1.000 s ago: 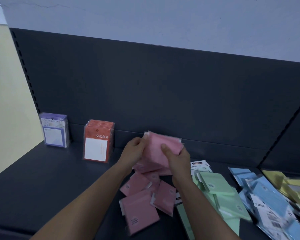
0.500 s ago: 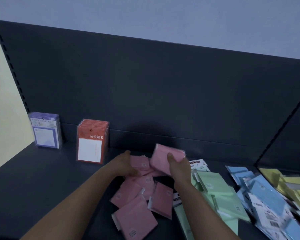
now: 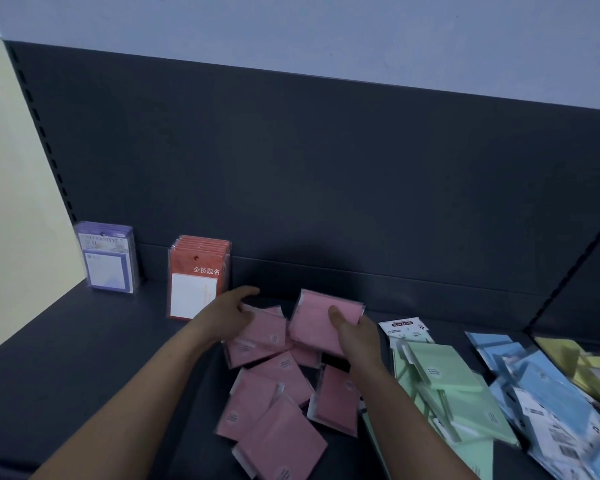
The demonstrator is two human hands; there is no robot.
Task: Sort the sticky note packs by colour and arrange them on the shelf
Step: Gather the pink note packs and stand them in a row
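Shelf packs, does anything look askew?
Yes. The pink packs, green packs and blue packs lie in loose, overlapping heaps at mixed angles, while the purple packs and orange packs stand upright at the back.

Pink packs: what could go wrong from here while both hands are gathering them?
1. The right hand holds a tilted stack; its wrapped packs could slip out.
2. The loose pile lies close to the green packs; a push may mix the colours.
3. The left hand works near the upright red packs and might knock them over.
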